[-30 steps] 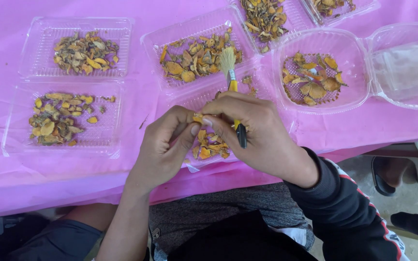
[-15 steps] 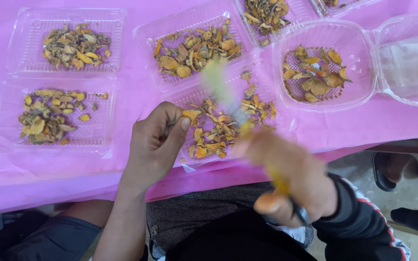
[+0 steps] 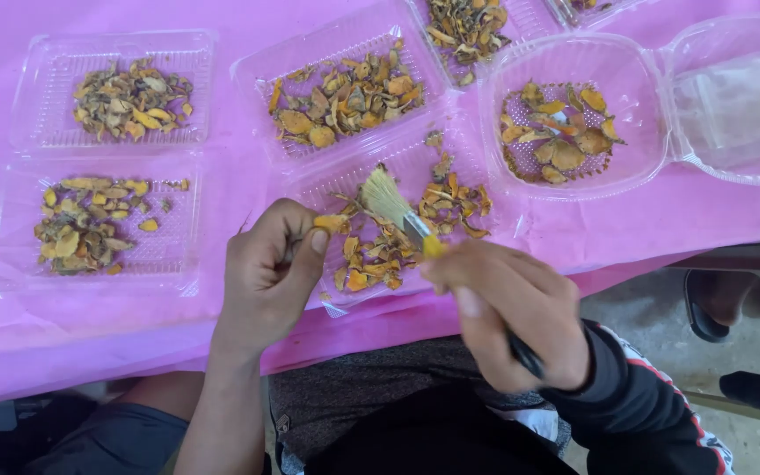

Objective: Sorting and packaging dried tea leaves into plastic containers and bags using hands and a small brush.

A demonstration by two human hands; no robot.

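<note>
My left hand [image 3: 267, 273] pinches a small orange dried slice [image 3: 330, 223] between thumb and forefinger, over the near edge of a clear plastic tray [image 3: 327, 189] holding several dried yellow-orange slices. My right hand [image 3: 512, 308] grips a small paintbrush [image 3: 395, 207] with a yellow ferrule and pale bristles. The bristles point up and left, just right of the held slice and apart from it. The brush's dark handle end [image 3: 525, 354] sticks out below my fingers.
Several more clear trays of dried slices lie on the pink tablecloth [image 3: 222, 158]: two at left [image 3: 28, 79] [image 3: 10, 264], one behind [image 3: 257, 70], and an open hinged clamshell [image 3: 635, 167] at right. The table edge runs under my wrists. A sandalled foot [image 3: 714, 303] shows at right.
My right hand swung the brush down off the table toward my lap, then back up to the slice. My left hand stayed put with the slice.
</note>
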